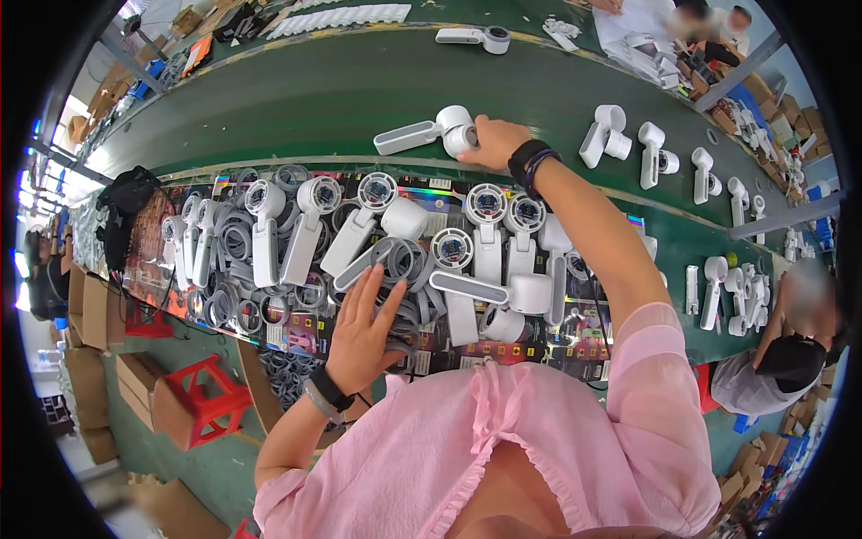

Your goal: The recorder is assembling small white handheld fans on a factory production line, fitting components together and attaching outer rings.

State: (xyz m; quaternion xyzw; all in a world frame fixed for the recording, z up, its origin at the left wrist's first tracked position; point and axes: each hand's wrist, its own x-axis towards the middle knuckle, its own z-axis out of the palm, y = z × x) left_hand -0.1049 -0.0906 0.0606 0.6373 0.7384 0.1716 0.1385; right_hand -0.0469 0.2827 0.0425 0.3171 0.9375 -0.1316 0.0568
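Observation:
At the near edge of the green belt, my right hand (494, 144) is closed on the round end of a white handheld fan (409, 137), whose handle points left. My left hand (361, 334) lies with fingers spread over loose grey rings (404, 260), its fingertips by the handle of a white fan (361, 268). Several more handheld fans lie around it, some with round heads showing the inside, such as one fan (314, 229) to the left and another fan (487, 232) to the right. A fan with a grey-faced handle (469, 286) lies across others.
A green belt (296, 108) runs across the far side, carrying several fans (606, 135) at right and one fan (476, 38) farther off. A red stool (211, 402) and a cardboard box (148, 395) stand at lower left. A co-worker (795, 332) sits at right.

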